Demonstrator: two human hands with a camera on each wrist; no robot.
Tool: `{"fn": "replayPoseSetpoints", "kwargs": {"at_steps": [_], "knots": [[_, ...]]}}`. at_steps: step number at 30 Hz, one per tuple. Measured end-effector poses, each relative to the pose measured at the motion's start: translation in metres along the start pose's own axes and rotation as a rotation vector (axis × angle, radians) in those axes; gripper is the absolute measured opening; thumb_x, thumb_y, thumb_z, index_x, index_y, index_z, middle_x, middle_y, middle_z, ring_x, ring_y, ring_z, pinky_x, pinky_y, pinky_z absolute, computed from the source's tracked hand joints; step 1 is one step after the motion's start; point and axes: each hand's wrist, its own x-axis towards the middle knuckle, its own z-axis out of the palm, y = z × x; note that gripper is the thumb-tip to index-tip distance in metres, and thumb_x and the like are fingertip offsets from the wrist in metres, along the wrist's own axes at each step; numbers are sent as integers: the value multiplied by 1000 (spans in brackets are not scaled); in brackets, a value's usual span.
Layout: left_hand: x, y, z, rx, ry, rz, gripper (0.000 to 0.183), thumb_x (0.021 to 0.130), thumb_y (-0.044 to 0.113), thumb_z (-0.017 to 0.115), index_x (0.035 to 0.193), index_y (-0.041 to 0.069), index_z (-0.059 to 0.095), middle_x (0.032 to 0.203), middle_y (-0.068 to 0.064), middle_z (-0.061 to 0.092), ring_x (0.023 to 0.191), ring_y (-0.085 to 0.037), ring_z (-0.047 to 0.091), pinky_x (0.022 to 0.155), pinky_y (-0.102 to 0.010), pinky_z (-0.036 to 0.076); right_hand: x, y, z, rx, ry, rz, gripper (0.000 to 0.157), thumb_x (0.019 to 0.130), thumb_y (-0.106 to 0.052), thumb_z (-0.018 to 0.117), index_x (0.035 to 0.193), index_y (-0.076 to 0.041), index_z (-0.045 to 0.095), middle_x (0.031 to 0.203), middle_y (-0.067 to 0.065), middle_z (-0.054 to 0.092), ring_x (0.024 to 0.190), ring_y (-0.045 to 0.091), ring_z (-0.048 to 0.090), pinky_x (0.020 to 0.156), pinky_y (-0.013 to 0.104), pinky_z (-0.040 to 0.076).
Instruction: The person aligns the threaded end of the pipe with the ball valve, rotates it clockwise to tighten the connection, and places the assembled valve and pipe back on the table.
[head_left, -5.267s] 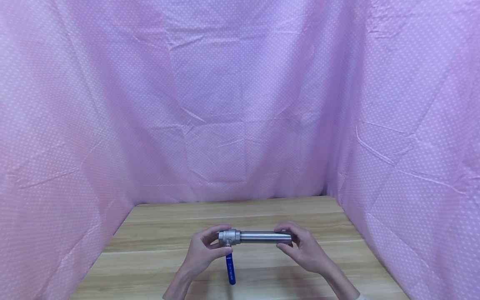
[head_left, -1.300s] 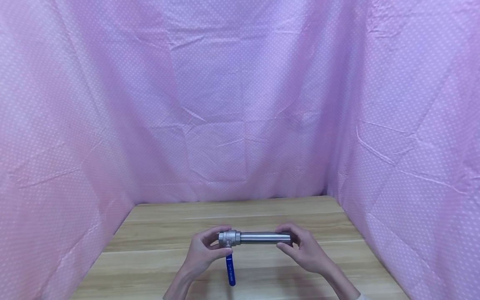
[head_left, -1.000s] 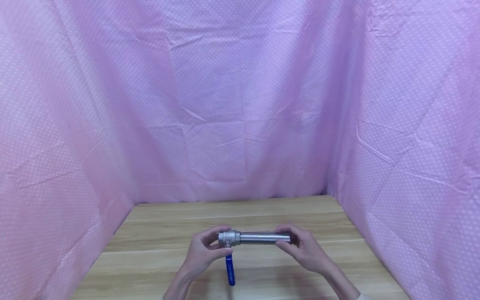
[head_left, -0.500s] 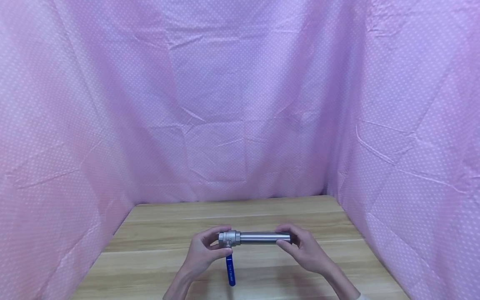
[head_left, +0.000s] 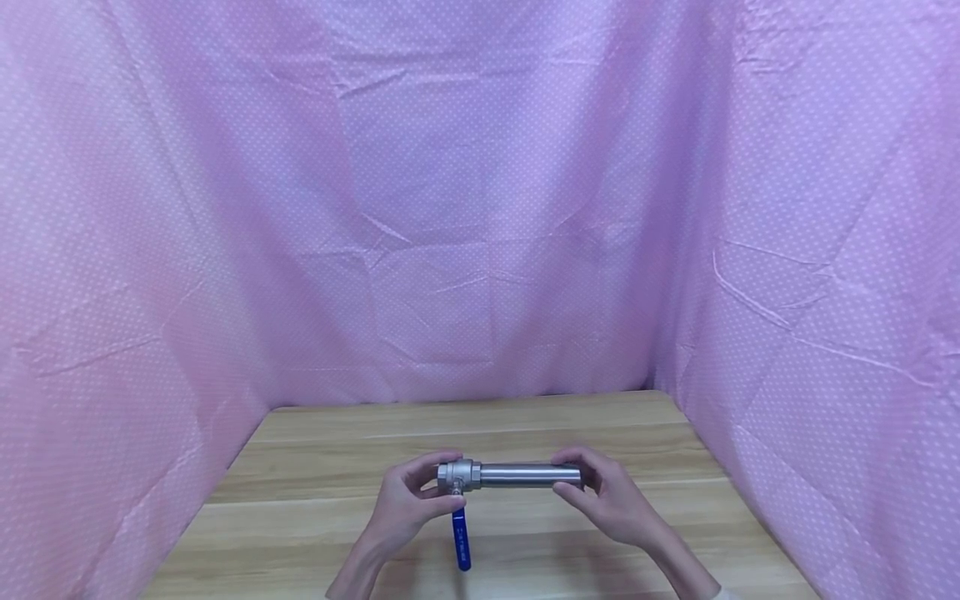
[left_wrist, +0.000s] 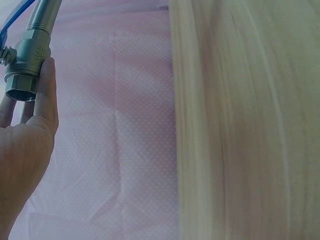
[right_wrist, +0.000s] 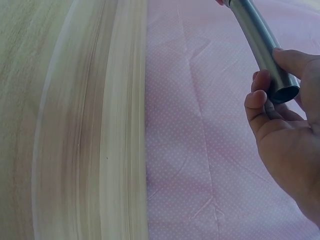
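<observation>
A silver ball valve [head_left: 458, 475] with a blue lever handle [head_left: 461, 540] is joined at its right side to a smooth steel pipe [head_left: 528, 475]. Both parts lie level in one line, held above the table. My left hand [head_left: 401, 504] grips the valve body, thumb near the base of the lever and fingers behind. At the pipe's far right end, my right hand [head_left: 615, 504] holds it between thumb and fingers. The valve's open hexagonal end [left_wrist: 21, 88] shows in the left wrist view. In the right wrist view the hollow pipe end [right_wrist: 284, 94] faces the palm.
A wood-grain table [head_left: 337, 429] spreads beneath both hands. Pink dotted cloth [head_left: 480, 208] hangs behind it and along both sides, close to the table's edges.
Both hands keep nearly the same places throughout. My right thumb and fingers shift slightly on the pipe, and its surface reflections differ from the earliest frame. The lever still points toward me.
</observation>
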Motion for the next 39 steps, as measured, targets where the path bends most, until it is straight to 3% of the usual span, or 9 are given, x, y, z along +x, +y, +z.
{"fn": "replayPoseSetpoints", "kwargs": {"at_steps": [5,11,17,24,28,32,39], "knots": [[2,1,1,12,5,-1,72,84,-1,95,150,-5,66,156,-28,64,130,-13,75,114,-33,66,0,-1,-1,-14,15,23,26,102,3,78,126,-1,72,101,19,77,85,-4,67,62,21,62],[3,0,1,5,9,2,70,83,-3,94,148,-4,68,154,-29,65,129,-14,75,113,-33,67,1,-1,-1,4,-8,-15,35,97,9,80,129,0,70,108,20,76,92,-2,69,73,21,66],[2,1,0,13,-1,13,70,85,0,95,149,-3,67,156,-29,64,129,-12,75,113,-33,67,1,-1,-1,-1,-2,-18,33,99,8,78,130,-1,70,109,20,77,95,-2,69,76,20,66],[2,-1,0,11,11,13,70,84,-2,94,148,-5,67,154,-27,66,129,-14,75,113,-33,67,1,0,0,-2,-1,-5,27,103,6,75,129,1,71,106,18,79,90,-3,69,64,20,62],[2,-2,1,13,11,6,72,84,-1,95,149,-5,66,155,-24,66,129,-13,75,114,-33,66,1,1,0,8,-2,-20,33,98,9,79,129,5,70,110,21,78,96,-2,70,76,19,67],[2,-3,1,15,8,7,74,84,0,95,151,-7,64,156,-22,66,129,-13,75,114,-33,66,0,1,0,-2,1,-26,36,96,10,80,130,2,71,112,20,77,98,-2,70,79,19,67],[2,-2,1,7,13,-5,72,84,0,95,150,-3,67,161,-28,61,130,-11,74,114,-32,66,0,1,0,-13,-3,-25,30,103,7,74,130,-4,72,106,17,77,89,-3,66,65,20,61]]}}
